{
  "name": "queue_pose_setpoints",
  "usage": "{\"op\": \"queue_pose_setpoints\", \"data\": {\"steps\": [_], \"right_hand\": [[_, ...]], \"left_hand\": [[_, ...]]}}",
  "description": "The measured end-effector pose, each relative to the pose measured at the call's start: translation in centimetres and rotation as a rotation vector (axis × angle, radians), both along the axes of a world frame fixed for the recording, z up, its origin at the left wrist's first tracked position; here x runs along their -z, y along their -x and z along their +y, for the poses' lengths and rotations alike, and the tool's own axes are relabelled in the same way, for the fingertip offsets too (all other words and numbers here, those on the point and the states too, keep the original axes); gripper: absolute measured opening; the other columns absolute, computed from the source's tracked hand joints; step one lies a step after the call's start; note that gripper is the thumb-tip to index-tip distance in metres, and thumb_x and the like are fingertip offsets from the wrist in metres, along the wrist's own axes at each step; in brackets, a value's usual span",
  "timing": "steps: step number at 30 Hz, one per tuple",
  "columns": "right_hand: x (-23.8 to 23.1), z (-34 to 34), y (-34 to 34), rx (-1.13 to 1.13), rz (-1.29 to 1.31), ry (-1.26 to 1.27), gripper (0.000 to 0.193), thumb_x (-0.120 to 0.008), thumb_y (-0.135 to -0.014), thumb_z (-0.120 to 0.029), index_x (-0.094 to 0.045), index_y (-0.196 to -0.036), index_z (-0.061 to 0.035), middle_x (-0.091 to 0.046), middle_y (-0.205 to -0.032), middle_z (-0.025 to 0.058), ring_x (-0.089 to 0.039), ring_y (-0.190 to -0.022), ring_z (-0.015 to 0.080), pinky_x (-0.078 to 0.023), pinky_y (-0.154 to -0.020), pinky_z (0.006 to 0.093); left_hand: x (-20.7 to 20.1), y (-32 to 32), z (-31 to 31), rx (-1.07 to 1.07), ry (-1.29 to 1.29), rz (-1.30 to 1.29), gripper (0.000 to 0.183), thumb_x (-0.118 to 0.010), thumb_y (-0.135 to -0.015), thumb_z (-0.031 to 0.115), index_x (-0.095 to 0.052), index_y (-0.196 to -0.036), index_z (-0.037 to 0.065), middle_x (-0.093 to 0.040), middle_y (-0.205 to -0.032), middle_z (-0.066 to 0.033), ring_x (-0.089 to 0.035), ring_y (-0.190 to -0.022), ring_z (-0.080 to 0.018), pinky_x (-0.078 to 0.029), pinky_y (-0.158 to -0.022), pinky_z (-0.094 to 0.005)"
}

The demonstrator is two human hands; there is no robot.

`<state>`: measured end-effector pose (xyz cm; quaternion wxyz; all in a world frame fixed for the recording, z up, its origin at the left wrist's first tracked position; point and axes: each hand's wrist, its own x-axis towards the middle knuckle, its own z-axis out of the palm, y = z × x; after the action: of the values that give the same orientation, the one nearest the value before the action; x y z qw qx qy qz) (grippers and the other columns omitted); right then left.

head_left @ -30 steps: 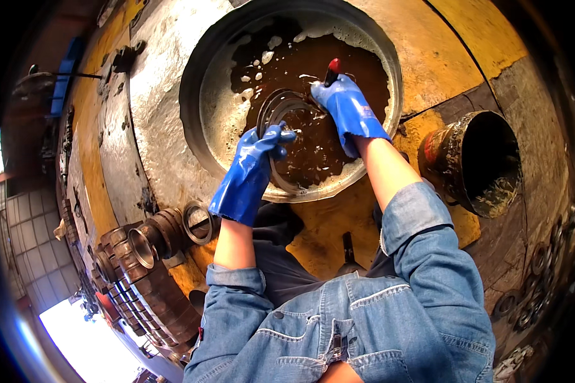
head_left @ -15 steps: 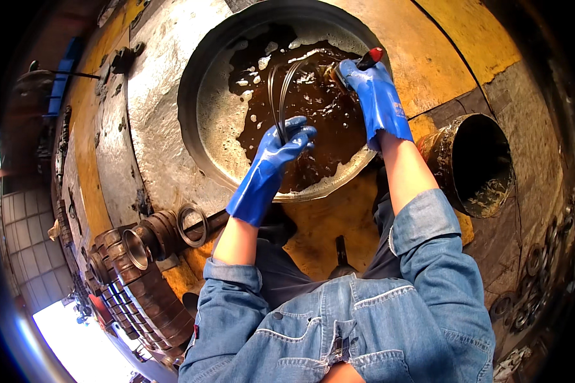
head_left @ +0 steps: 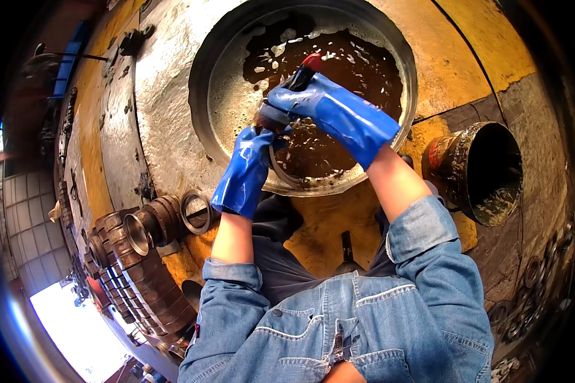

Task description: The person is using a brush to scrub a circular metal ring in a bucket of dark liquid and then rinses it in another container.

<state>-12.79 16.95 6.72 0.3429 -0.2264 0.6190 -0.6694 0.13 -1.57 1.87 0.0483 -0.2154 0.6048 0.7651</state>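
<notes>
Both my hands wear long blue rubber gloves and meet over a wide, dark round basin point(head_left: 195, 108) of brown, foamy liquid point(head_left: 364, 73). My right hand point(head_left: 310, 97) is closed around a brush point(head_left: 300, 78) with a black handle and red tip. The brush's head is pressed down at my left hand's fingers. My left hand point(head_left: 249, 156) is closed on thin metal rings, mostly covered by the gloves. A curved edge of the metal rings point(head_left: 278, 167) shows below the fingers, close to the basin's near side. How many rings there are cannot be seen now.
A dark cylindrical container point(head_left: 442, 156) lies open-ended to the right of the basin. At the left stand rows of stacked brown metal rings point(head_left: 153, 290), with a single ring point(head_left: 196, 210) nearer the basin. More small rings point(head_left: 531, 277) lie at the far right.
My right hand has swung left and nearer with the brush, from the basin's right side to the rings. My left hand has turned and lowered the rings, which stood up before.
</notes>
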Motion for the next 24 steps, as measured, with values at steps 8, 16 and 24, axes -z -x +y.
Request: {"op": "queue_pose_setpoints", "data": {"steps": [8,16,24], "right_hand": [[3.0,2.6,1.3,0.410,0.039,-0.344,0.033,-0.063,-0.093,-0.036,-0.069,-0.074,-0.0087,-0.065,-0.075,0.0108,-0.062,-0.076,0.0180,-0.049,-0.078,0.0322],[1.9,0.7,0.5,0.154,0.003,-0.042,0.034,-0.066,-0.092,-0.037,-0.071,-0.078,-0.0070,-0.069,-0.080,0.0104,-0.065,-0.077,0.0207,-0.050,-0.081,0.0346],[8.2,3.8,2.2,0.522,0.006,-0.669,0.040,-0.072,-0.092,-0.040,-0.075,-0.104,-0.0025,-0.077,-0.097,0.0167,-0.073,-0.091,0.0299,-0.056,-0.087,0.0403]], "left_hand": [[0.3,0.3,-0.2,0.017,0.027,-0.060,0.035,-0.067,-0.106,0.021,-0.066,-0.129,-0.006,-0.078,-0.116,-0.0179,-0.071,-0.088,-0.0177,-0.059,-0.089,-0.0329],[-0.4,0.7,0.8,0.016,0.049,-0.036,0.026,-0.067,-0.103,0.016,-0.066,-0.119,-0.004,-0.077,-0.111,-0.0170,-0.071,-0.088,-0.0201,-0.059,-0.089,-0.0349],[-0.1,1.2,0.8,0.054,-0.071,-0.075,0.040,-0.068,-0.104,0.020,-0.063,-0.134,-0.005,-0.077,-0.117,-0.0167,-0.069,-0.086,-0.0164,-0.057,-0.086,-0.0309]]}}
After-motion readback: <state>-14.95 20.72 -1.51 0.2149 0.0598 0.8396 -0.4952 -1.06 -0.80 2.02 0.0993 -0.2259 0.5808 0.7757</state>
